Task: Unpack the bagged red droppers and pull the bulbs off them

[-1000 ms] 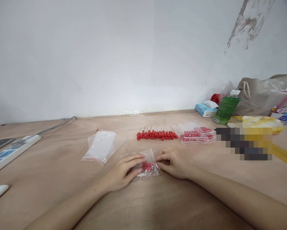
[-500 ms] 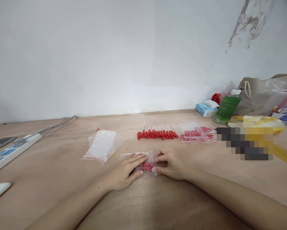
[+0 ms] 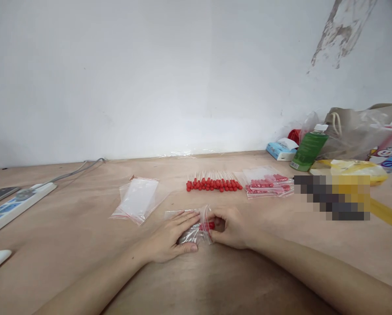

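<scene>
A clear zip bag (image 3: 191, 236) with a red strip at its mouth lies flat on the wooden table. Several red-tipped pieces (image 3: 207, 226) show at its mouth end; the rest of them is hidden. My left hand (image 3: 169, 236) rests flat over the bag's left part, fingers stretched out and thumb apart. At the mouth, on the right, my right hand (image 3: 230, 227) has its fingers and thumb curled round the bag's edge, close to the red tips. Just beyond lies a row of red-tipped sticks (image 3: 213, 184), heads toward me.
Filled zip bags (image 3: 264, 186) lie right of the sticks, flat zip bags (image 3: 138, 197) to the left. A power strip (image 3: 25, 205) with a cable is at far left. Back right stand a tissue pack (image 3: 281, 149), a green bottle (image 3: 309, 148) and plastic bags (image 3: 356, 170).
The red tips have shifted right, toward the bag's mouth and my right fingers. The bag's mouth has moved slightly left. My left hand has stayed nearly in place, its thumb a little lower.
</scene>
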### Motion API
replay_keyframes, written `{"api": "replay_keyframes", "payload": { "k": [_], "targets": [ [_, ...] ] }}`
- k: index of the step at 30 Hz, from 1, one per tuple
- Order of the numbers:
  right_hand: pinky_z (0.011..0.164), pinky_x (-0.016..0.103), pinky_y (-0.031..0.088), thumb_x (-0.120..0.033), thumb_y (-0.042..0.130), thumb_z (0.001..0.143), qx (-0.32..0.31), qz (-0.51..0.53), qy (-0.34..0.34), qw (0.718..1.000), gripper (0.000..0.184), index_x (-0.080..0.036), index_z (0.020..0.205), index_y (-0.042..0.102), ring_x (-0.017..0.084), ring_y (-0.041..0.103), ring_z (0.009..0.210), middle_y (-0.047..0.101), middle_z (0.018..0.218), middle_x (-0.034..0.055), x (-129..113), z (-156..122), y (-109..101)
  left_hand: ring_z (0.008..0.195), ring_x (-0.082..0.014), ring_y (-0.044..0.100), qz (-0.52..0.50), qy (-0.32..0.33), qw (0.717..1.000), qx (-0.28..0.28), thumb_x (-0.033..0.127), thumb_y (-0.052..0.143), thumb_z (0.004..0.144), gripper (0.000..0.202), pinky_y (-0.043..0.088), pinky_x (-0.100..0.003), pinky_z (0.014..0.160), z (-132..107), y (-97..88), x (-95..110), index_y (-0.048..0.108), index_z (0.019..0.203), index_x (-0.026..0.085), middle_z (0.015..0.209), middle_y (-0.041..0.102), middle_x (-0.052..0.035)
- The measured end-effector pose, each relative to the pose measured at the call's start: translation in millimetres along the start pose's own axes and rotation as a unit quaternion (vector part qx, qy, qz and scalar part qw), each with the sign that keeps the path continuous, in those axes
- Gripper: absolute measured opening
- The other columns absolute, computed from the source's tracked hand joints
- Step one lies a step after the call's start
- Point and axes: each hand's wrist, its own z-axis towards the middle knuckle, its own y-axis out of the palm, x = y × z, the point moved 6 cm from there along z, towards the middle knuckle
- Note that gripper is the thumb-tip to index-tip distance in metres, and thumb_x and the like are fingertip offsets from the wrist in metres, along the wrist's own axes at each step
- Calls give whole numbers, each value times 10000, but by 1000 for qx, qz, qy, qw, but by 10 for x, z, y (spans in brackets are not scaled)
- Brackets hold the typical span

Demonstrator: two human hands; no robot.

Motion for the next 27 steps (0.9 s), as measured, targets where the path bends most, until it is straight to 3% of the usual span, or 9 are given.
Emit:
{"api": "replay_keyframes", "payload": {
  "k": [4, 8, 10, 13, 18, 22, 27],
  "targets": [
    [582, 213, 439, -101, 546, 633, -31, 7, 22, 999, 255, -178, 870, 598, 100, 541, 629, 617, 747, -9, 142, -38, -148, 1321, -248, 196, 7, -12, 1000, -7, 512, 430, 831, 660, 215, -458, 1067, -23, -5, -16, 167, 1386, 271, 1442, 214, -56],
    [685, 258, 450, -155, 607, 644, -57, -18, -14, 998, 276, -171, 920, 591, 130, 553, 758, 611, 882, 28, 204, -58, -282, 1332, -277, 130, 37, -23, 999, -22, 505, 394, 849, 579, 195, -496, 1057, -55, 4, -25, 198, 1367, 336, 1463, 142, -35],
    [731, 279, 450, -226, 647, 659, -74, -8, -22, 997, 328, -174, 976, 584, 146, 553, 822, 613, 936, 40, 231, -57, -289, 1333, -287, 114, 47, -20, 998, -24, 498, 380, 857, 539, 198, -505, 1052, -65, 6, -16, 217, 1354, 369, 1470, 114, -19],
    [673, 260, 452, -271, 646, 689, -94, 4, 5, 996, 300, -173, 967, 595, 132, 556, 764, 630, 884, 29, 287, -42, -261, 1333, -312, 70, 59, -28, 997, -30, 506, 357, 861, 510, 207, -525, 1039, -71, 8, -8, 232, 1342, 395, 1475, 79, -8],
    [586, 221, 419, -199, 598, 704, -74, -32, 16, 997, 177, -168, 877, 613, 101, 529, 652, 619, 776, 11, 294, -4, -319, 1328, -342, 58, 78, -36, 996, -36, 520, 342, 860, 502, 170, -555, 1034, -70, 4, 4, 248, 1338, 398, 1478, 52, -12],
    [569, 211, 413, -129, 583, 644, -44, -48, 15, 998, 200, -163, 840, 597, 100, 525, 649, 604, 783, 15, 329, 15, -443, 1328, -341, 51, 75, -34, 996, -37, 515, 337, 863, 502, 166, -558, 1032, -72, 22, -17, 219, 1340, 413, 1478, 32, -6],
    [564, 217, 425, -137, 570, 649, -48, -7, 45, 998, 188, -158, 836, 568, 107, 547, 659, 604, 787, 20, 413, 26, -612, 1328, -344, 59, 70, -50, 996, -28, 514, 336, 864, 496, 181, -552, 1029, -103, 38, -61, 223, 1337, 418, 1478, 47, 4]
  ]
}}
